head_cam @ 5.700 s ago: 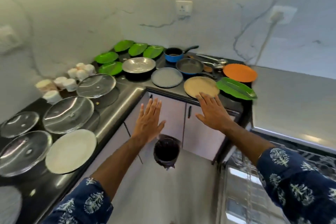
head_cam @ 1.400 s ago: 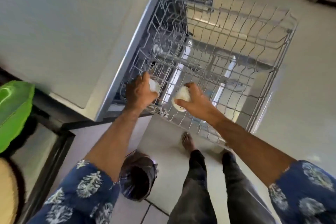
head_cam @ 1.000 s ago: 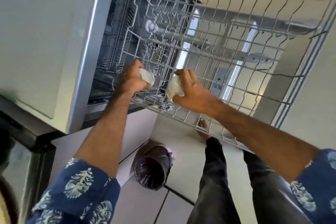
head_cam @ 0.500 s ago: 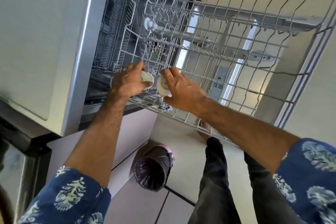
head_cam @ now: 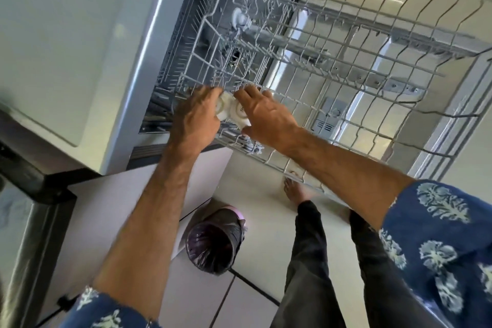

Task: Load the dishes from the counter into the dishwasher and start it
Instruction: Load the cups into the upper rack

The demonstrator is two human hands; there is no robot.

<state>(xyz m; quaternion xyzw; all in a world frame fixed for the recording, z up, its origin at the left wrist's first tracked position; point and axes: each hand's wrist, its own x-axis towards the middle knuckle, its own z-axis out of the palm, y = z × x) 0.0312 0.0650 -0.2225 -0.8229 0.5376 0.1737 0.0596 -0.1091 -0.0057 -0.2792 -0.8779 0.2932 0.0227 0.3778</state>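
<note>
The dishwasher's upper wire rack (head_cam: 359, 66) is pulled out in front of me. My left hand (head_cam: 195, 117) grips a small white cup (head_cam: 223, 108) at the rack's near left corner. My right hand (head_cam: 266, 117) holds a second white cup (head_cam: 241, 114) turned on its side, right beside the first. The two cups touch or nearly touch, low in the rack among the tines. My fingers hide most of both cups.
The dishwasher's grey side panel (head_cam: 133, 61) rises at the left, with a black counter edge (head_cam: 32, 176) below it. A lined bin (head_cam: 215, 242) stands on the tiled floor beside my legs (head_cam: 308, 261). The open door (head_cam: 346, 104) lies beneath the rack.
Both hands have sunk a little lower into the rack's near left corner, and the right hand has brought its cup leftward against the left one.
</note>
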